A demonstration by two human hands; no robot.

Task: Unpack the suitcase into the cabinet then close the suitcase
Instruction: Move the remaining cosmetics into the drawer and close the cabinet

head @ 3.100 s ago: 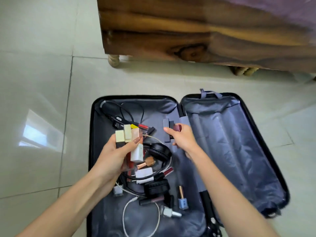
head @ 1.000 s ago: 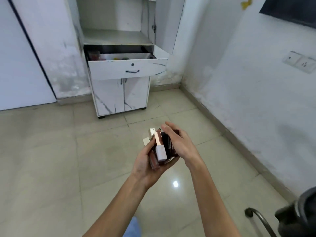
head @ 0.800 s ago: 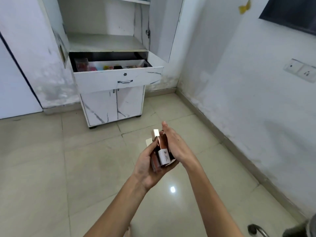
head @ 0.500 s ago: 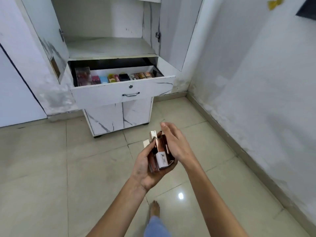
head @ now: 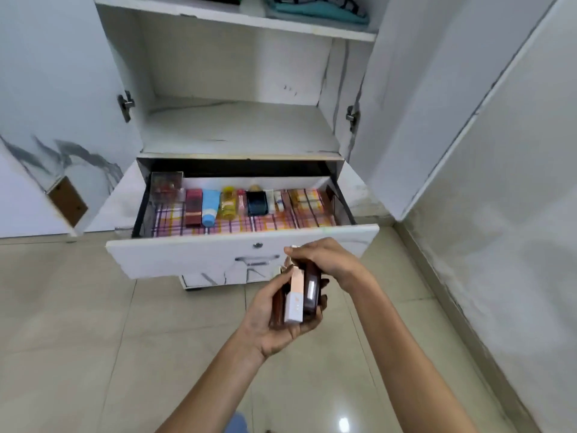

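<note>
My left hand (head: 265, 320) grips a bundle of small cosmetic boxes and tubes (head: 296, 295), white, rose-gold and dark brown. Over the top of the bundle my right hand (head: 324, 257) curls its fingers round the upper ends of the items. Both hands hover just in front of the pulled-out drawer (head: 240, 248) of the white cabinet (head: 237, 132). The drawer has a plaid lining and a row of cosmetics (head: 231, 201) along its back. The suitcase is out of view.
Both cabinet doors stand open, the left door (head: 56, 98) and the right door (head: 437, 89). Folded clothes (head: 315, 7) lie on the top shelf. The middle shelf (head: 237, 129) is bare. A wall (head: 515, 229) runs along the right. The floor is tiled.
I have walked up close to the cabinet, so the drawer now fills the view right before my hands. Both hands still hold the same bundle together.
</note>
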